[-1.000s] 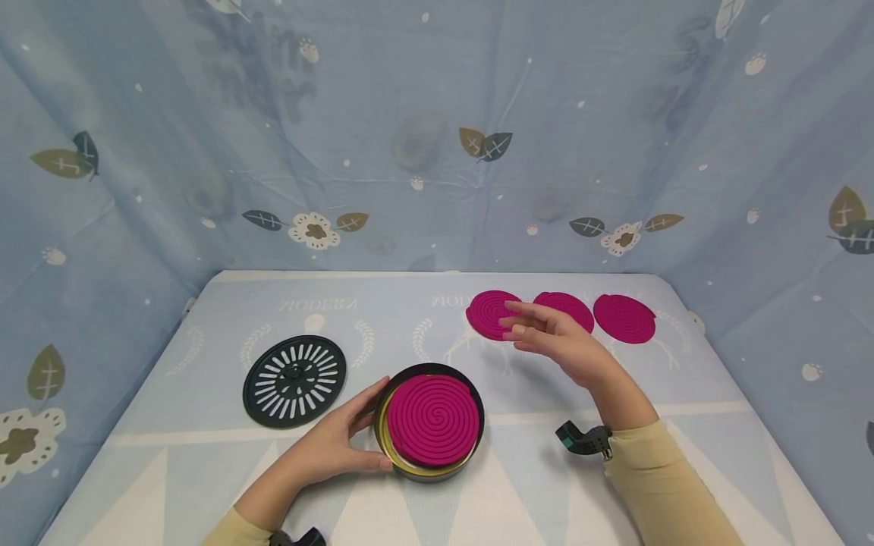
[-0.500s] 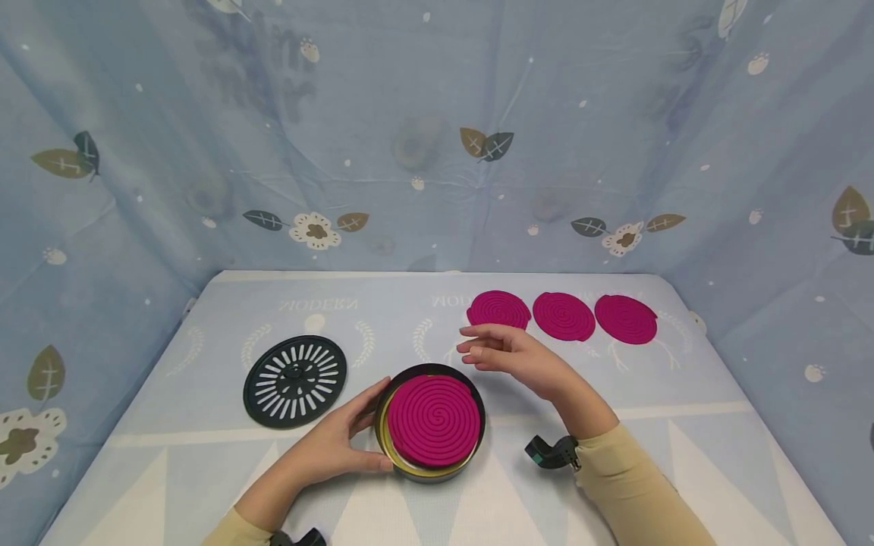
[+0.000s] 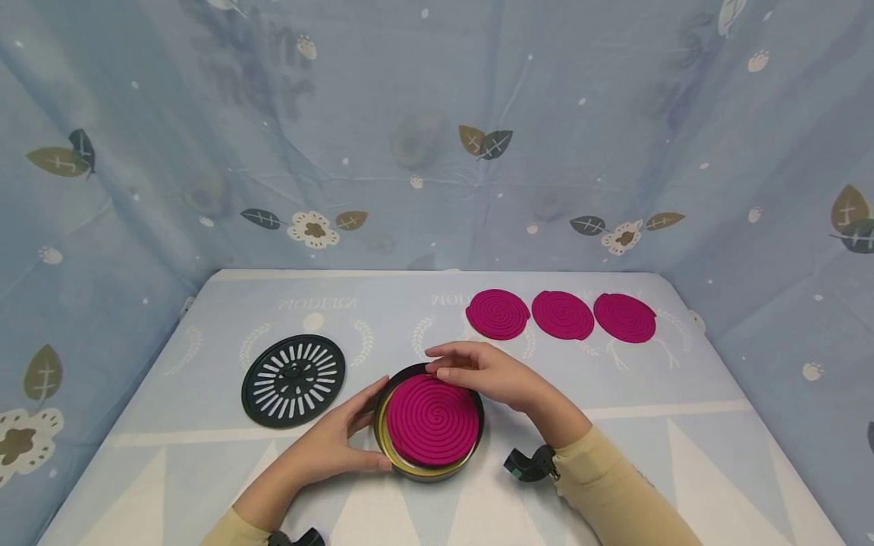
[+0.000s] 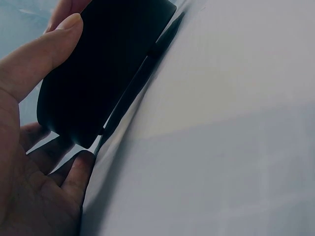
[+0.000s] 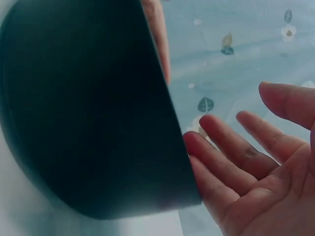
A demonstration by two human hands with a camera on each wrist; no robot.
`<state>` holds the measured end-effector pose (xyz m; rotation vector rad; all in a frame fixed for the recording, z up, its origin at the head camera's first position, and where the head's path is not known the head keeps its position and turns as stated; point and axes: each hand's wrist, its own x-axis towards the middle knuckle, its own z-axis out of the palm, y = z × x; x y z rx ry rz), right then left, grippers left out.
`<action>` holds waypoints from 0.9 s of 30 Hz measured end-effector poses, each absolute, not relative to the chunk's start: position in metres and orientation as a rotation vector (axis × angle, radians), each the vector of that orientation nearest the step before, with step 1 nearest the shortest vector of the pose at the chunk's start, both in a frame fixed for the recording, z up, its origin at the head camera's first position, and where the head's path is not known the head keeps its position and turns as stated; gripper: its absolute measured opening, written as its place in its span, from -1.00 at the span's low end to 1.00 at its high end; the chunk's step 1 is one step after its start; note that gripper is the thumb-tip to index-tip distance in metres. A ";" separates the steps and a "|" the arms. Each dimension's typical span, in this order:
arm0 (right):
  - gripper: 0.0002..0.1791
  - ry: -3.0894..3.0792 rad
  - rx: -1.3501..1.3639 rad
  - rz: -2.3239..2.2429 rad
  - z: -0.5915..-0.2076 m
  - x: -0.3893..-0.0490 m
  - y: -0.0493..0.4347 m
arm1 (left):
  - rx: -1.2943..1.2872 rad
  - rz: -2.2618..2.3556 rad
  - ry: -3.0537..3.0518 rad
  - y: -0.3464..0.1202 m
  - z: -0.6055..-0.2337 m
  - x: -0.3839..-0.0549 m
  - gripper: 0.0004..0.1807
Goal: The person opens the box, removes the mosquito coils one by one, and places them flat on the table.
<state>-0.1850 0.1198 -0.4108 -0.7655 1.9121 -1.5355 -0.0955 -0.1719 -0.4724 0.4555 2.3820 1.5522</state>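
A round black tin [image 3: 430,479] with a yellowish inside stands at the front middle of the table. On top of it lies a magenta mosquito coil [image 3: 433,421], slightly off centre. My left hand [image 3: 334,444] grips the tin's left side, thumb in front and fingers behind; the left wrist view shows the thumb against the dark wall [image 4: 98,73]. My right hand [image 3: 488,371] hovers at the tin's far right rim, fingers loosely bent and holding nothing. In the right wrist view its fingers [image 5: 241,157] are spread beside the dark tin [image 5: 98,108].
A black slotted round lid [image 3: 293,381] lies left of the tin. Three more mosquito coils, left [image 3: 498,314], middle [image 3: 563,315] and right [image 3: 624,318], lie in a row at the back right. A patterned blue curtain [image 3: 410,91] hangs behind the table.
My right hand has moved left and towards me, from above the back coils to the tin's far right rim. My left hand and the tin have stayed in place.
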 end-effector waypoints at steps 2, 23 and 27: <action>-0.53 1.920 -0.769 -1.528 -0.410 -0.182 0.117 | 0.447 1.545 2.384 -0.172 -0.472 -0.095 0.30; -0.50 2.035 -0.784 -1.425 -0.411 -0.172 0.106 | 0.438 1.514 2.412 -0.172 -0.474 -0.096 0.29; -0.48 2.105 -0.805 -1.363 -0.410 -0.171 0.108 | 0.448 1.524 2.407 -0.172 -0.474 -0.096 0.28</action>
